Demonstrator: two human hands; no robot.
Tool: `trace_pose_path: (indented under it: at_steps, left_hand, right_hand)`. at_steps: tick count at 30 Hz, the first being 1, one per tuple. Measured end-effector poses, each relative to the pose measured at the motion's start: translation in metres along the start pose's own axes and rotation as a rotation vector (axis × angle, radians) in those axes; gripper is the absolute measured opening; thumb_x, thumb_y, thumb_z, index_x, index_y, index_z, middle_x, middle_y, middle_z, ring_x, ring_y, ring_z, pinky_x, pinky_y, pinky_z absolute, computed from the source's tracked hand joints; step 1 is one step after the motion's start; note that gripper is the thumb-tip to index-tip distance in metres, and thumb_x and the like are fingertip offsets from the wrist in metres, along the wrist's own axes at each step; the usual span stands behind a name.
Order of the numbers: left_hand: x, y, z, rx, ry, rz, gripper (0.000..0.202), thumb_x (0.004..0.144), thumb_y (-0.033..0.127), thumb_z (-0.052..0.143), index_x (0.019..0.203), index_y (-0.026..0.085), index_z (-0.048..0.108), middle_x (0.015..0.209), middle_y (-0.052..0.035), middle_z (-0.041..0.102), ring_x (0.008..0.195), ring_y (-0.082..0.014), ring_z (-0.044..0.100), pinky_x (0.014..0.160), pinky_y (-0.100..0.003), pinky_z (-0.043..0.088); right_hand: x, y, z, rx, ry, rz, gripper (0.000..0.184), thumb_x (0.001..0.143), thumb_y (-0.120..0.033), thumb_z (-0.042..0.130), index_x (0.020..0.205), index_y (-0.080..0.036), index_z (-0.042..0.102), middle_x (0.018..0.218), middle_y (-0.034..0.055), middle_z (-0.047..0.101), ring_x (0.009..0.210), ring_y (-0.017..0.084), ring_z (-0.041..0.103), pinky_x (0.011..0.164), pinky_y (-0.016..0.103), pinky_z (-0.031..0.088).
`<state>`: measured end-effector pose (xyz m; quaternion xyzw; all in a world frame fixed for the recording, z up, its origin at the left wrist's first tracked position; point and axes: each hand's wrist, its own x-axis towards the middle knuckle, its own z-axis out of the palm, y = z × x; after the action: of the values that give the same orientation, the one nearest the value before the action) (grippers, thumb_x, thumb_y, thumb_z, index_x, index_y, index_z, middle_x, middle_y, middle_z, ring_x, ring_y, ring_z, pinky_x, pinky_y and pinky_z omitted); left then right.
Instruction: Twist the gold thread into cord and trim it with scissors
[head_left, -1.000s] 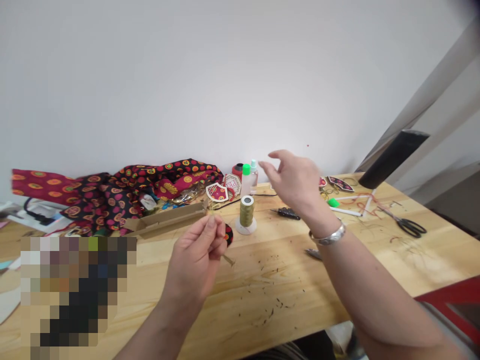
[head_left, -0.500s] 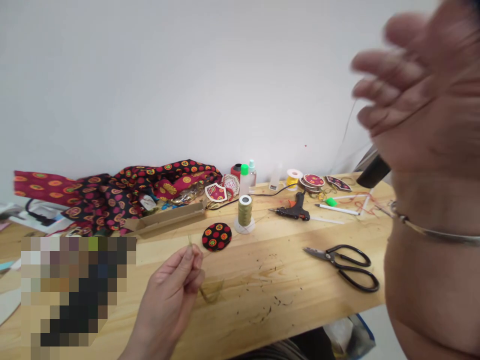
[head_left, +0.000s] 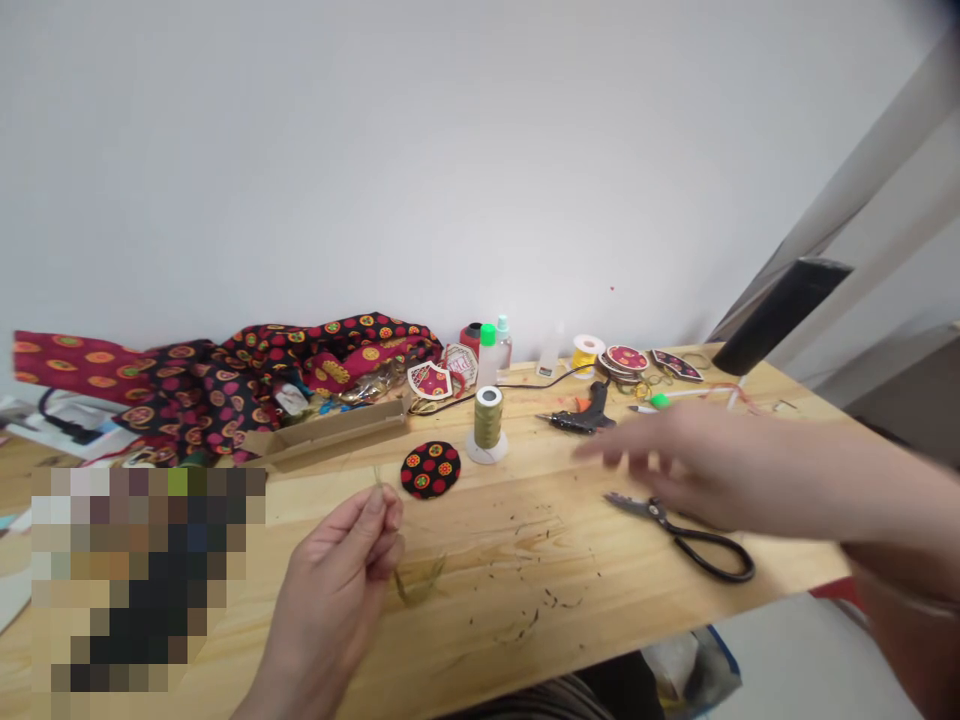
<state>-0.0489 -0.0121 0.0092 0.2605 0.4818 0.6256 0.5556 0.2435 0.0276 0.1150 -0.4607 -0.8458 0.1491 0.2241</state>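
Observation:
My left hand point(head_left: 349, 560) pinches a small bundle of olive-green thread point(head_left: 420, 582) between thumb and fingertips. Short ends stick up above the pinch, and the rest hangs below over the wooden table. Blurred by motion, my right hand point(head_left: 664, 455) is above the black-handled scissors point(head_left: 712, 552), hiding part of one handle loop. Its fingers are apart and hold nothing that I can see. Just beyond my left hand lies a round black fabric piece point(head_left: 430, 470) with red and orange flowers. A spool of olive-green thread point(head_left: 488, 418) stands upright beside it.
Dark bits point(head_left: 536, 610) are scattered on the table. A glue gun point(head_left: 581, 415), a yellow spool point(head_left: 587, 355), bottles point(head_left: 487, 358) and patterned ornaments point(head_left: 626, 362) stand or lie towards the wall. Patterned fabric point(head_left: 202, 385) is heaped behind an open cardboard box point(head_left: 334, 440) at left.
My right hand has dropped from high at the right, close to the camera, down over the scissors. My left hand keeps its pinch on the thread almost unmoved.

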Motion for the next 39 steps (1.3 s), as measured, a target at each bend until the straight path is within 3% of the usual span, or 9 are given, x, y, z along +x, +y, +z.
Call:
trace_pose_path:
  at_steps: [1, 3, 5, 9, 12, 17, 21, 27, 39]
  left_hand:
    - [0.0, -0.001, 0.002, 0.011, -0.014, -0.006, 0.021, 0.064, 0.03, 0.078, 0.067, 0.012, 0.066, 0.059, 0.0025, 0.052, 0.045, -0.0029, 0.031, 0.038, -0.013, 0.025]
    - [-0.002, -0.003, 0.008, 0.033, -0.047, -0.029, 0.021, 0.066, 0.031, 0.076, 0.068, 0.013, 0.067, 0.06, 0.0022, 0.052, 0.045, -0.0029, 0.032, 0.039, -0.014, 0.025]
    - [-0.003, -0.006, 0.015, 0.051, -0.086, -0.061, 0.02, 0.069, 0.032, 0.074, 0.068, 0.013, 0.067, 0.06, 0.0023, 0.052, 0.045, -0.0029, 0.031, 0.04, -0.014, 0.024]
    - [-0.009, -0.015, 0.029, 0.109, -0.158, -0.12, 0.02, 0.074, 0.033, 0.069, 0.067, 0.014, 0.067, 0.059, 0.0021, 0.051, 0.046, -0.0034, 0.031, 0.041, -0.016, 0.022]
    - [-0.012, -0.023, 0.037, 0.174, -0.213, -0.139, 0.019, 0.076, 0.033, 0.067, 0.07, 0.014, 0.067, 0.059, 0.0018, 0.052, 0.045, -0.0041, 0.032, 0.042, -0.018, 0.022]
    - [-0.015, -0.028, 0.039, 0.252, -0.291, -0.128, 0.023, 0.079, 0.032, 0.063, 0.064, 0.014, 0.064, 0.06, 0.0013, 0.051, 0.045, -0.0048, 0.033, 0.043, -0.02, 0.022]
    - [-0.013, -0.03, 0.039, 0.29, -0.313, -0.141, 0.026, 0.081, 0.033, 0.061, 0.062, 0.014, 0.062, 0.058, 0.0019, 0.048, 0.046, -0.0057, 0.033, 0.043, -0.02, 0.023]
    - [-0.012, -0.034, 0.036, 0.329, -0.329, -0.161, 0.029, 0.08, 0.035, 0.062, 0.06, 0.014, 0.061, 0.054, 0.0026, 0.046, 0.045, -0.006, 0.032, 0.043, -0.021, 0.022]
    - [-0.016, -0.03, 0.041, 0.265, -0.303, -0.244, 0.029, 0.073, 0.036, 0.068, 0.056, 0.013, 0.062, 0.052, 0.0027, 0.046, 0.042, -0.0045, 0.03, 0.04, -0.02, 0.02]
  right_hand:
    - [-0.002, 0.0, 0.01, -0.023, -0.179, -0.034, 0.033, 0.064, -0.012, 0.068, 0.09, -0.032, 0.073, 0.078, -0.0021, 0.073, 0.067, 0.017, 0.066, 0.056, 0.025, 0.046]
    - [-0.003, -0.001, 0.028, -0.044, -0.338, -0.043, 0.03, 0.071, -0.014, 0.065, 0.095, -0.03, 0.071, 0.079, -0.0004, 0.072, 0.068, 0.018, 0.064, 0.059, 0.027, 0.044]
    - [-0.001, -0.005, 0.043, 0.009, -0.303, 0.006, 0.015, 0.082, -0.022, 0.057, 0.084, -0.025, 0.071, 0.068, 0.0003, 0.067, 0.061, 0.016, 0.059, 0.056, 0.026, 0.041]
    - [0.008, -0.016, 0.076, 0.381, -0.082, 0.067, 0.028, 0.084, -0.031, 0.057, 0.06, -0.017, 0.061, 0.066, 0.0006, 0.057, 0.059, 0.011, 0.05, 0.057, 0.025, 0.038]
    - [0.015, -0.02, 0.109, 0.764, -0.033, 0.222, 0.021, 0.08, -0.033, 0.062, 0.069, -0.015, 0.066, 0.069, 0.001, 0.059, 0.062, 0.011, 0.049, 0.058, 0.025, 0.038]
    - [0.018, -0.018, 0.145, 1.301, -0.137, 0.39, 0.02, 0.074, -0.033, 0.068, 0.085, -0.016, 0.073, 0.065, -0.0008, 0.064, 0.057, 0.009, 0.045, 0.057, 0.024, 0.035]
    - [0.018, -0.014, 0.151, 1.431, -0.156, 0.43, 0.021, 0.068, -0.029, 0.074, 0.085, -0.016, 0.074, 0.064, -0.0006, 0.064, 0.054, 0.007, 0.043, 0.052, 0.022, 0.031]
    - [0.017, -0.011, 0.152, 1.575, -0.208, 0.42, 0.022, 0.064, -0.027, 0.077, 0.083, -0.016, 0.073, 0.069, 0.0012, 0.068, 0.065, 0.013, 0.059, 0.066, 0.027, 0.043]
    - [0.02, -0.016, 0.151, 1.522, -0.123, 0.438, 0.02, 0.062, -0.029, 0.078, 0.06, -0.014, 0.064, 0.055, -0.0021, 0.061, 0.054, 0.01, 0.054, 0.059, 0.024, 0.041]
